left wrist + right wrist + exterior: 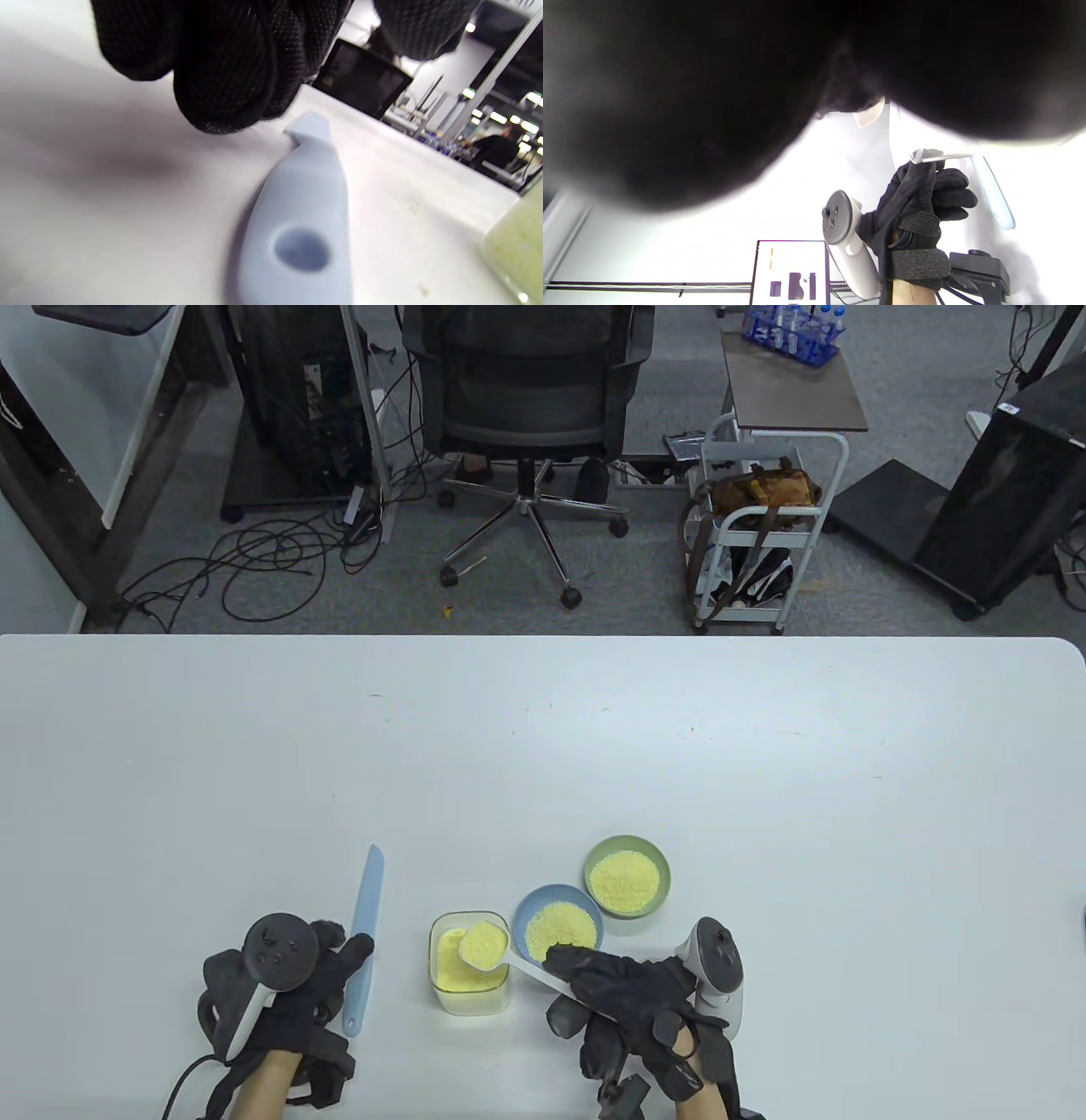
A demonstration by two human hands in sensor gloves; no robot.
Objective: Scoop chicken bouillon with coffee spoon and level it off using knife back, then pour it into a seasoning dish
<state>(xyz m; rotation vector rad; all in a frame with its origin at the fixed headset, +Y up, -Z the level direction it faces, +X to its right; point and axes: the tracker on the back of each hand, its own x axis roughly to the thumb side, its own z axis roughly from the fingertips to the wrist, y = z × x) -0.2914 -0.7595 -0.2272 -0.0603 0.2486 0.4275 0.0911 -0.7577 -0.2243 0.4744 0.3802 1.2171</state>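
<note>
A pale blue knife (363,942) lies flat on the white table (543,746). My left hand (349,957) rests beside it, its fingertips arched over the handle. In the left wrist view the fingers (220,84) hover just above the knife handle (301,220) without closing round it. My right hand (575,976) grips the handle of a white coffee spoon (482,943). Its bowl is heaped with yellow bouillon and sits over the clear container (469,994) of bouillon. A blue seasoning dish (528,906) and a green one (626,845) both hold yellow granules.
The two dishes stand just right of and behind the container, close together. The table's far edge borders a floor with an office chair (526,398), cables and a white cart (764,534). The dark glove blocks most of the right wrist view; below it the left hand (920,212) shows.
</note>
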